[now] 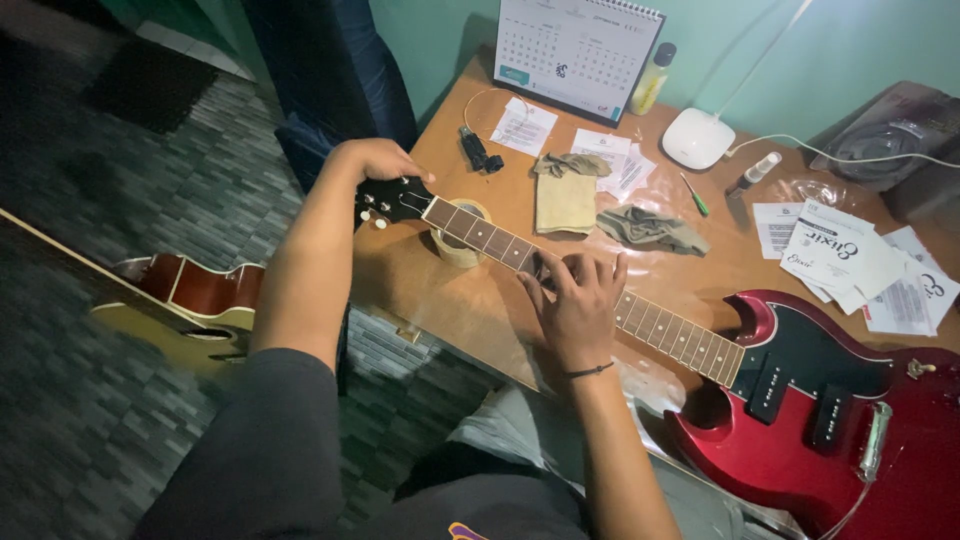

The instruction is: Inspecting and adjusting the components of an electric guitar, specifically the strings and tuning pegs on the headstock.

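Two hands are on the red electric guitar (800, 400), which lies flat across my wooden desk (470, 300) with its body at about four o'clock in the view and its headstock (390, 200) toward ten o'clock. My left hand (372, 160) is curled closed over the top of the headstock by the tuning pegs, though I cannot tell exactly which peg the fingers pinch. My right hand (575, 300) lies palm down across the neck (480, 232) near its middle, fingers spread and pressing on the fretboard rather than wrapped around it. I judge this hold keeps the neck steady while the far end is handled. A roll of tape (460, 235) sits under the neck just beside the headstock, apparently propping it off the desk. The guitar's long axis runs diagonally, from lower right up to upper left. At twelve o'clock from my right hand lie a tan cloth (565, 200) and a crumpled grey rag (650, 230); string packets (840, 255) are at two o'clock. A second guitar (190, 300) rests on the floor at nine o'clock, well apart.
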